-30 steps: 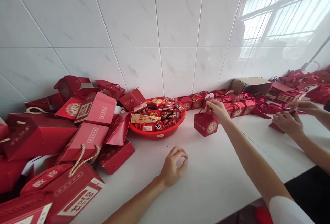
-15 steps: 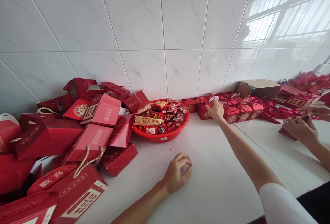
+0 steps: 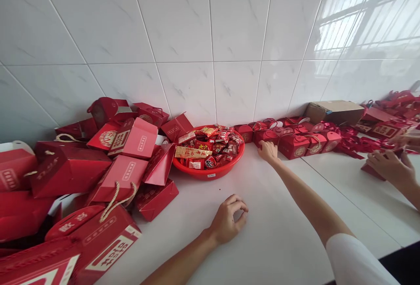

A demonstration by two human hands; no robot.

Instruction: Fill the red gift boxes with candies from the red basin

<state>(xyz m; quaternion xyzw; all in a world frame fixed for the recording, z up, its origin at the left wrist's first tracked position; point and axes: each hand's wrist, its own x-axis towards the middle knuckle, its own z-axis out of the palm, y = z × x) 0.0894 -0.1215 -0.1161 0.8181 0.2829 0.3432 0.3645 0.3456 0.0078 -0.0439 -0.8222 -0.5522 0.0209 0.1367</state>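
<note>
While left grip (image 3: 229,218) gapes | right grip (image 3: 268,151) unclear, at one red box (image 3: 266,136) | one red basin (image 3: 210,174)

Cardboard box (image 3: 339,106) near a marbled tile wall (image 3: 183,18)

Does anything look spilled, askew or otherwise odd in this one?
A dark speck lies on the white table before the red basin, too small to identify. The jumbled boxes at left lie tilted, unlike the lined-up boxes by the right hand. No spill shows.
</note>
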